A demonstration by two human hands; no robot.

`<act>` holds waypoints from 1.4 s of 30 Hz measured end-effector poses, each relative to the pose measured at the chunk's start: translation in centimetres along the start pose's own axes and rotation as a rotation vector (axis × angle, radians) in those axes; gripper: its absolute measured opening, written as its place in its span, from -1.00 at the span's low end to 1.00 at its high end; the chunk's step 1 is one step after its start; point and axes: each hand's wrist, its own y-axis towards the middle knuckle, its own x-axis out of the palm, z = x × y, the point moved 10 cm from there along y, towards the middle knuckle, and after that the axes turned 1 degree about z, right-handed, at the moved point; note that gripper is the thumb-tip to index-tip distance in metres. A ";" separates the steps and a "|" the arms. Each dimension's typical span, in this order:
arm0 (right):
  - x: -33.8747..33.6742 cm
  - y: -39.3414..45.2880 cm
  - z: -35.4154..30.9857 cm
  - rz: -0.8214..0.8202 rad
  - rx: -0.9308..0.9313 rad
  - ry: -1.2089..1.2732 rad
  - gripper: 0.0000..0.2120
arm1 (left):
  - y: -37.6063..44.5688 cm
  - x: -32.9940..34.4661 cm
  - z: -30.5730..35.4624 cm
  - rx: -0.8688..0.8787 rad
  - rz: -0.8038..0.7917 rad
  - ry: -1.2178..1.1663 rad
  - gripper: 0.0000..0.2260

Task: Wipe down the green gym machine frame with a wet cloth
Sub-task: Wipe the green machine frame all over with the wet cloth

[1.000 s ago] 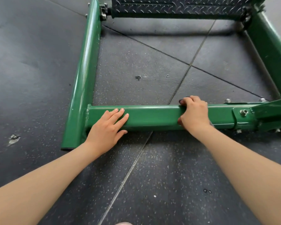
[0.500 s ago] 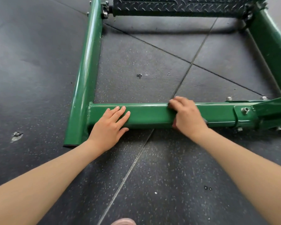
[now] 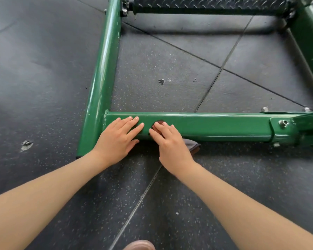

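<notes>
Pressing a dark cloth (image 3: 192,146), mostly hidden, onto the green frame (image 3: 215,126) at centre, right hand (image 3: 171,143) seemingly flat-fingered; left hand (image 3: 118,139) flat beside it.

Both forearms are bare from the near edge of the view out to the wrists, with no sleeve on either. The left hand (image 3: 118,140) and the right hand (image 3: 172,143) wear no gloves, and the fingernails look short and unpainted. A rounded bare shape shows at the near edge between the arms; I cannot tell what it is.
</notes>
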 end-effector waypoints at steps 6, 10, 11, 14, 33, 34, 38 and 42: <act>-5.6 0.2 10.5 0.217 0.447 0.054 -0.46 | -2.2 -0.8 -1.1 -0.036 -0.101 0.151 -0.42; -3.9 2.6 6.6 0.154 0.488 -0.050 -0.48 | -3.0 -0.4 -1.4 -0.052 -0.189 0.190 -0.41; -3.0 3.7 5.0 0.105 0.416 -0.097 -0.46 | -2.8 -0.4 -1.4 -0.062 -0.190 0.177 -0.45; -0.1 6.4 0.8 -0.065 0.180 -0.208 -0.45 | -2.5 -0.4 -1.5 -0.079 -0.191 0.142 -0.49; -3.4 3.3 6.1 -0.170 0.274 -0.424 -0.47 | -2.8 0.1 -1.3 -0.070 -0.252 0.150 -0.46; -2.3 3.2 3.9 -0.171 0.210 -0.415 -0.44 | -2.8 0.1 -1.3 -0.071 -0.249 0.144 -0.46; 1.9 1.0 -3.6 -0.255 -0.124 -0.359 -0.42 | -2.6 -0.1 -1.4 -0.092 -0.227 0.092 -0.48; 0.8 -0.1 -1.9 -0.311 -0.357 -0.383 -0.40 | -2.7 -0.1 -1.5 -0.092 -0.216 0.061 -0.50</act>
